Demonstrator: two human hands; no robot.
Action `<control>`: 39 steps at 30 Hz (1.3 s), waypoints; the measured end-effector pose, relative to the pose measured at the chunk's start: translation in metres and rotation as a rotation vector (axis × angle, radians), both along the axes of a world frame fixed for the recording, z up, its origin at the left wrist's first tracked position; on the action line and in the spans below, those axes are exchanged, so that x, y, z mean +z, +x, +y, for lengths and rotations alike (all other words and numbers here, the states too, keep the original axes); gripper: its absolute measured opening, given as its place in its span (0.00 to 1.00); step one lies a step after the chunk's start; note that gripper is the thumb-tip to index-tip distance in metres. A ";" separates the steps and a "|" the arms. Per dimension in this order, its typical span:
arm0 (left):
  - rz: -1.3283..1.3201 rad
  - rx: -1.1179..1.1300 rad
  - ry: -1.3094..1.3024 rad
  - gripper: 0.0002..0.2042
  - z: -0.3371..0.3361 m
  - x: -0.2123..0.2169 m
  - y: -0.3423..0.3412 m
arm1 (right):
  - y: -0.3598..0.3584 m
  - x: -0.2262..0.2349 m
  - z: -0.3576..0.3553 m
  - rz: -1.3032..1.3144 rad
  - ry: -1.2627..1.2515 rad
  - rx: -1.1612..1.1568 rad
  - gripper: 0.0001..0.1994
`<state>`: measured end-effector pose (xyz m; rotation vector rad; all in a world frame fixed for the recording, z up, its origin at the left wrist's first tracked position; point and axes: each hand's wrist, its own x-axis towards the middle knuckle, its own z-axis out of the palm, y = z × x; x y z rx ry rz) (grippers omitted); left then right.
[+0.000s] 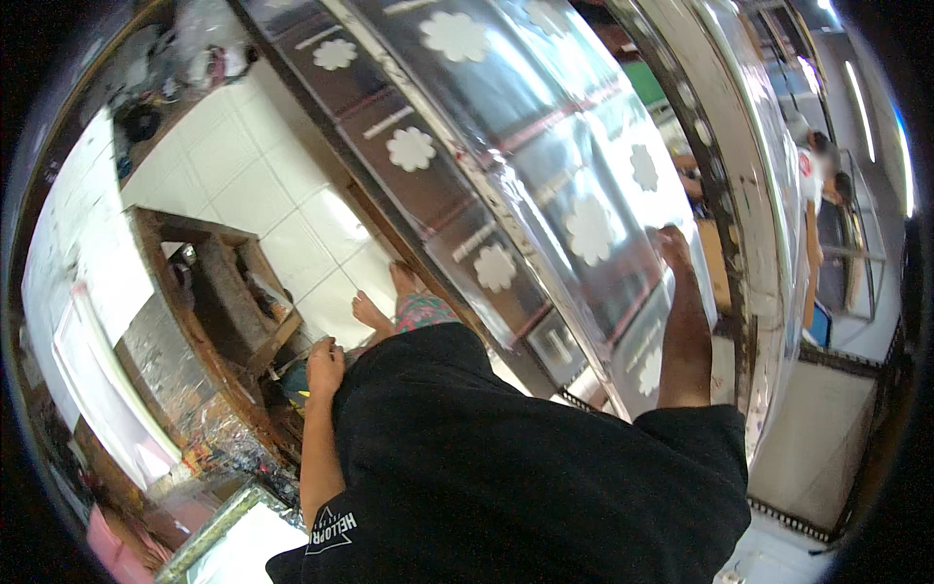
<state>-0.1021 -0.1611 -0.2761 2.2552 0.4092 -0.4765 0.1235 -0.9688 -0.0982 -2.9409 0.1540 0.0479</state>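
My right hand (672, 247) is at the right side of a long shiny sheet of clear plastic (545, 146). Its fingers look curled closed on the plastic, though glare blurs the contact. White scalloped flower shapes (590, 231) and reddish lines mark the sheet, which lies over a long framed table. My left hand (326, 367) hangs low at my left side, fingers loosely bent and apart, with nothing visible in it. It is nearest to an open wooden compartment (209, 292) in a worn bench.
A dark row of panels with similar flowers (411, 149) runs along the table's left side. A white frame rail (744, 107) stands at the right. White floor tiles (253, 195) show at left. Other people (815, 170) are at the far right, and a rolled white sheet (102, 389) lies on the bench.
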 end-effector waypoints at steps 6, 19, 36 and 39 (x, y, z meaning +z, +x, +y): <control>-0.098 0.095 -0.160 0.16 -0.004 0.006 0.018 | 0.050 0.040 -0.048 -0.704 -0.090 0.205 0.11; -0.650 0.518 0.048 0.15 0.037 0.149 0.044 | 0.122 0.065 0.486 -0.094 0.888 0.530 0.13; -0.355 0.692 1.186 0.32 0.230 0.218 0.038 | 0.017 0.025 0.629 0.331 0.917 0.836 0.09; -0.173 0.665 1.121 0.22 0.264 0.162 0.051 | 0.007 0.020 0.621 0.371 0.894 0.788 0.10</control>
